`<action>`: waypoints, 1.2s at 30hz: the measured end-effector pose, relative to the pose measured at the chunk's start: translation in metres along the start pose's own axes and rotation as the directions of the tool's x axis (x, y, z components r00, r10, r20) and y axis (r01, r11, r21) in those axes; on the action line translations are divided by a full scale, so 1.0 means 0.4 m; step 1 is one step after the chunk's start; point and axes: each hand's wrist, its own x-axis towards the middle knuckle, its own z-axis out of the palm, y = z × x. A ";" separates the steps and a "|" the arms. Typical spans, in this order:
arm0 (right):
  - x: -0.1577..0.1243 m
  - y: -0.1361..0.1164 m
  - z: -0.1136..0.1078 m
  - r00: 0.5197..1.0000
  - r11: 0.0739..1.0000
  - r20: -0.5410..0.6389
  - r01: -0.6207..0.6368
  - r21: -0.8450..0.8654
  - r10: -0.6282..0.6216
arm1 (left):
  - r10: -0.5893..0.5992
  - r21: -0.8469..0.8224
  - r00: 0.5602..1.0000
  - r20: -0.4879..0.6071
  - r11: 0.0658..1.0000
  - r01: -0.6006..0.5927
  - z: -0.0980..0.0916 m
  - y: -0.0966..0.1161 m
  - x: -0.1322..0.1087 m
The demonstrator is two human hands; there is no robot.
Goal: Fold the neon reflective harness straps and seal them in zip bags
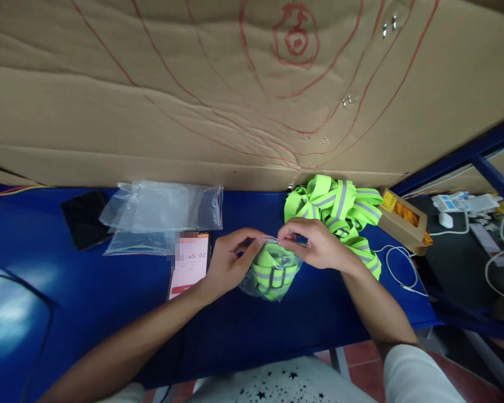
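Observation:
A clear plastic zip bag (247,284) holds a rolled neon-yellow reflective strap (264,270) with a dark buckle facing me. My left hand (231,260) pinches the left side of the bag's top edge between thumb and fingers. On the opposite side, my right hand (308,242) grips the same edge, its fingertips close to the left ones. Behind my right hand lies a loose heap of more neon-yellow straps (340,201) with grey reflective stripes. Several clear plastic bags (163,207) lie flat beyond my left hand.
A phone with a lit timer screen (190,266) lies left of the bag, and a black phone (85,218) is farther left. At right stand an open cardboard box (403,221) and a white cable (399,268). Brown paper covers the wall (193,112) behind the blue table (227,341).

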 end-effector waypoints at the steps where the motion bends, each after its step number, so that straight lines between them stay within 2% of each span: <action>1: 0.000 -0.002 0.000 1.000 1.000 -0.005 -0.002 -0.004 0.002 | 0.015 0.015 1.000 0.006 1.000 -0.015 0.000 0.001 0.000; 5: -0.002 -0.002 -0.010 0.998 1.000 -0.046 -0.031 -0.004 0.031 | 0.033 0.040 0.998 0.055 0.999 -0.035 -0.006 0.000 0.007; 8: -0.005 0.003 -0.023 0.998 0.998 -0.002 -0.057 0.009 0.057 | 0.018 0.050 0.997 0.080 0.998 -0.022 -0.011 -0.002 0.013; 11: -0.007 0.006 -0.029 0.997 0.997 0.014 -0.081 -0.014 0.082 | 0.000 0.040 0.998 0.058 0.999 -0.003 -0.013 -0.005 0.016; 16: -0.004 0.003 -0.016 1.000 0.997 -0.024 -0.009 -0.081 0.007 | 0.008 0.000 1.000 0.018 1.000 -0.008 -0.016 -0.019 0.014; 19: 0.000 0.004 -0.006 1.000 0.994 0.001 0.026 -0.106 -0.026 | 0.021 0.011 1.000 0.021 1.000 -0.021 -0.016 -0.030 0.010; 22: 0.002 0.008 0.002 0.999 0.994 0.027 0.043 -0.102 -0.040 | 0.025 0.036 0.999 0.045 0.999 -0.026 -0.014 -0.033 0.009; 29: 0.005 0.011 0.018 0.994 0.982 -0.006 0.108 -0.153 -0.110 | 0.054 0.118 0.991 0.121 0.991 -0.069 -0.012 -0.018 0.012; 33: 0.004 0.011 0.032 0.997 0.979 0.020 0.082 -0.185 -0.080 | 0.095 0.172 0.987 0.128 0.978 -0.117 -0.013 -0.023 0.011; 36: 0.001 0.019 0.042 0.998 0.980 0.033 0.060 -0.188 -0.055 | 0.043 0.135 0.989 0.145 0.989 -0.063 -0.008 -0.033 0.013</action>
